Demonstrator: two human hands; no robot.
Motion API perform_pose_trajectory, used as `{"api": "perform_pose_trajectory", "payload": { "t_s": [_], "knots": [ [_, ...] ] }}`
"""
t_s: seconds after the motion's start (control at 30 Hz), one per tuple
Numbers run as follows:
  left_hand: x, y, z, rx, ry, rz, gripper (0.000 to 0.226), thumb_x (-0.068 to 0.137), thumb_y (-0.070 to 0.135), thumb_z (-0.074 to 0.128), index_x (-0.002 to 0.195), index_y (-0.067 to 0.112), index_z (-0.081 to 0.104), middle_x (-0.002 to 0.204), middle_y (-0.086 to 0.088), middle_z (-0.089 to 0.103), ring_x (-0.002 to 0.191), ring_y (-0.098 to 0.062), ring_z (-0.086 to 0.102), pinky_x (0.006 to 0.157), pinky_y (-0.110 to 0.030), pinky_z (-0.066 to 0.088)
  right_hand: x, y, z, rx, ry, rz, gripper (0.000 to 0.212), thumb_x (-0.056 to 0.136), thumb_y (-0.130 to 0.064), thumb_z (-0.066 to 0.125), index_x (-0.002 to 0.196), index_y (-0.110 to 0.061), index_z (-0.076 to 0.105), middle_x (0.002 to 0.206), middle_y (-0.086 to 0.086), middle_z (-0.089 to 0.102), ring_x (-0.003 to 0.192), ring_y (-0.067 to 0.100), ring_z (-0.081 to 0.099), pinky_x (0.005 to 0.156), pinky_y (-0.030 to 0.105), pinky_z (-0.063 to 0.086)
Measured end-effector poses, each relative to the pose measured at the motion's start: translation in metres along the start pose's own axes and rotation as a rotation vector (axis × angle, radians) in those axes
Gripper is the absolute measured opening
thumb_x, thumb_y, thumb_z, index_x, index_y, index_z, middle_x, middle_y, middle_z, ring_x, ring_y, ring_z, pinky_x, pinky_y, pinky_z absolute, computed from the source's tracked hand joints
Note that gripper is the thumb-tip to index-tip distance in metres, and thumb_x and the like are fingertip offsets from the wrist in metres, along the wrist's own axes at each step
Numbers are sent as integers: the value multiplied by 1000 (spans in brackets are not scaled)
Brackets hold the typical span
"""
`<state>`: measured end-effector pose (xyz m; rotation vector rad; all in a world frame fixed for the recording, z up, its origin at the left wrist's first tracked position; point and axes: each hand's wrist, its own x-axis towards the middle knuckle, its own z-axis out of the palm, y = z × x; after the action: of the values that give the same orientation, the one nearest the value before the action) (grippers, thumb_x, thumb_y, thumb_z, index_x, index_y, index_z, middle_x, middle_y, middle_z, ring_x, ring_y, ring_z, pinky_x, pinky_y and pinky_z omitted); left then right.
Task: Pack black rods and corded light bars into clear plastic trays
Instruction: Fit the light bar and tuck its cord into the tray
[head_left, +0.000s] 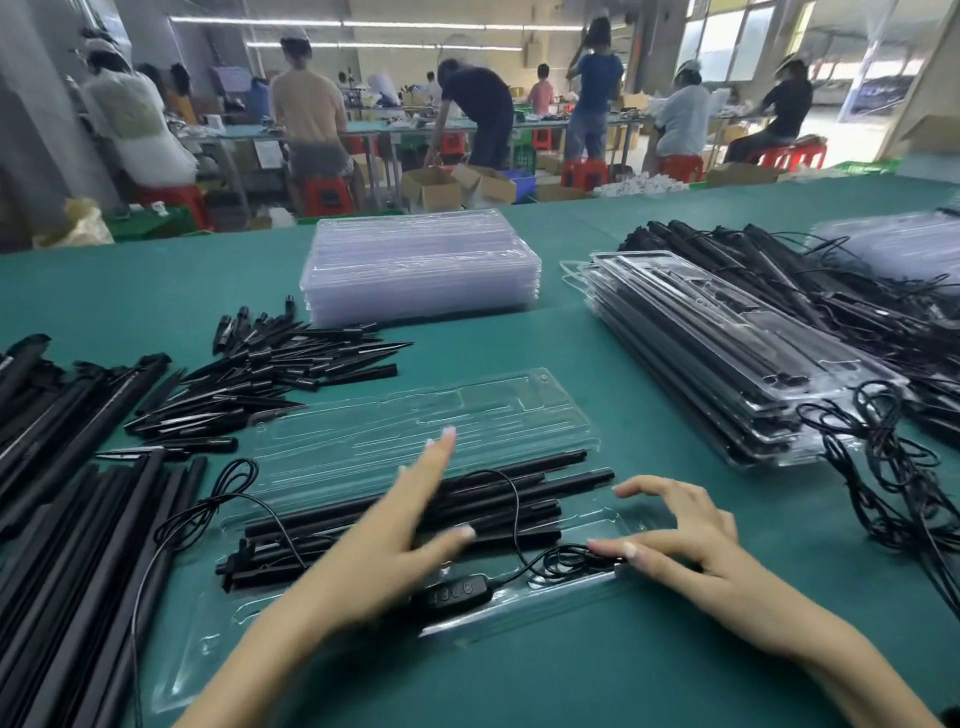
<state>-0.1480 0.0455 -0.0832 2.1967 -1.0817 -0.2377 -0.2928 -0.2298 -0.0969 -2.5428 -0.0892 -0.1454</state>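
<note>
Black rods (426, 512) lie lengthwise in an open clear plastic tray (332, 618) near the front edge of the green table (649, 665).

Left hand (395, 540) rests flat over the slim matte rods, fingers straight. Right hand (675, 540) arches with spread, bent fingers, fingertips touching the thin coiled cord (566, 564); an oval inline controller (451, 593) sits in the glossy moulded tray.

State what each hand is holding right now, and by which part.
Nothing is gripped. The left hand lies open, fingers straight, over the black rods in the clear tray. The right hand hovers spread, fingertips at the coiled cord.
</note>
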Motion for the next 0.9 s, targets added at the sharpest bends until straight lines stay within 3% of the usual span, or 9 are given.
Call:
{"api": "perform_pose_trajectory", "payload": {
  "t_s": [0.17,0.27,0.37,0.43,0.5,0.63,0.73,0.83,0.9],
  "knots": [
    [-20,-13,-49,41,290,-53,63,81,49,50,138,50,23,144,35,24,133,18,20,113,-19,17,5,3,-12,55,-135,9,27,83,-58,45,104,-68,57,120,-40,31,132,-7,8,97,4,0],
    [-29,0,-47,77,240,0,50,86,48,51,134,47,35,140,33,33,130,17,27,113,-19,23,9,2,-17,56,-156,15,24,79,-58,51,99,-68,59,116,-36,32,128,-9,11,98,14,9],
    [-25,34,-17,192,74,170,44,95,47,40,138,43,35,145,32,26,136,17,13,115,-14,7,15,-2,-24,54,-212,13,23,74,-61,54,95,-70,59,112,-35,33,123,-11,15,93,20,15],
    [-17,55,12,359,-70,302,49,96,48,27,144,40,30,151,28,20,141,11,7,119,-23,2,24,-6,-32,33,-306,17,20,73,-60,58,90,-70,60,111,-33,36,118,-11,23,91,19,17],
    [-8,71,37,554,-93,397,54,95,46,21,145,32,34,152,18,26,142,1,17,118,-35,19,36,-8,-39,26,-366,24,12,75,-51,69,84,-60,67,106,-28,48,110,-7,39,94,26,23],
    [-2,71,59,573,-190,350,61,96,50,15,152,26,11,158,4,1,145,-9,4,118,-41,9,49,-8,-43,169,-373,-26,23,71,-27,83,93,-31,75,81,-6,67,77,2,59,79,27,44],
    [-3,67,58,620,-219,336,56,92,54,25,140,33,45,144,9,45,130,-2,43,106,-26,39,42,1,-43,334,-188,-17,35,67,-21,86,96,-21,65,77,1,70,70,10,60,70,25,47],
    [-2,70,61,615,-185,357,54,87,57,31,131,38,55,130,17,58,116,4,55,97,-23,47,29,21,-45,363,178,-29,15,73,-26,78,83,-19,71,85,-1,67,78,15,62,77,31,47],
    [0,72,63,659,-139,367,52,84,59,37,128,39,58,124,18,62,111,5,58,93,-26,50,21,29,-44,260,234,-63,10,80,-29,70,83,-23,77,91,-6,63,87,15,60,83,30,47]
  ]
}}
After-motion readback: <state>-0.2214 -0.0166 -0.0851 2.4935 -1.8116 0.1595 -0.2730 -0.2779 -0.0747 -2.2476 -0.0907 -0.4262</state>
